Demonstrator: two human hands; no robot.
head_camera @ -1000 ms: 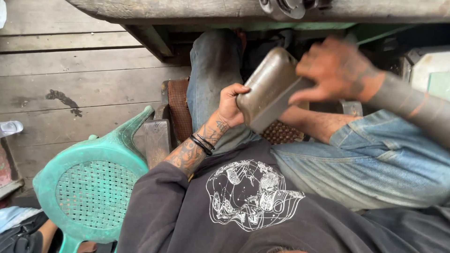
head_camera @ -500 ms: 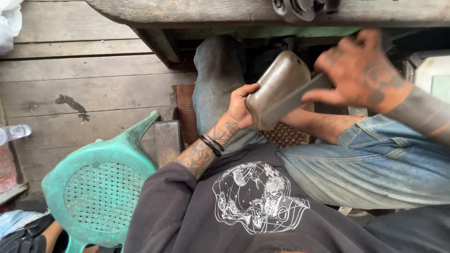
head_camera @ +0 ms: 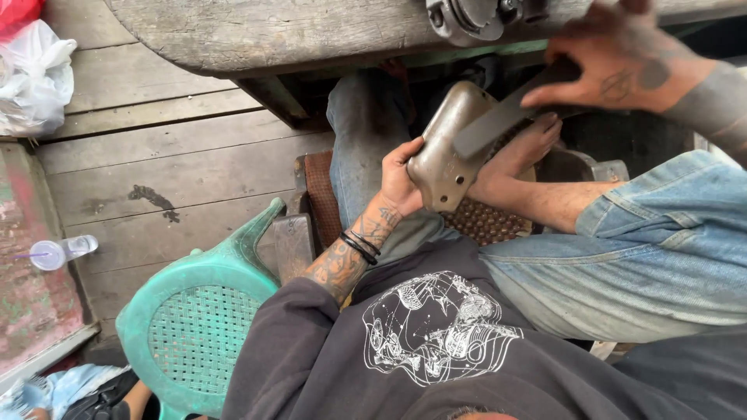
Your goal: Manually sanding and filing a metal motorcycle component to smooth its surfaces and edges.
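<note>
Above my hands runs the worn wooden workbench edge [head_camera: 257,35]. My left hand [head_camera: 401,183] clamps the tan shoe upper [head_camera: 443,155] against my lap to steady it, while my right hand [head_camera: 622,62] grips a dark flat tool [head_camera: 506,117] (blade pressed across it).

Place: small informal workshop, rough and makeshift
Bench: worn, thick wooden worktop [head_camera: 296,35] with a metal machine part [head_camera: 475,15] fixed at its edge
Floor: bare weathered planks [head_camera: 171,167], stained
Seating: green plastic chair [head_camera: 194,327]
Clutter: white plastic bag [head_camera: 35,82], plastic cup [head_camera: 58,251]
</note>
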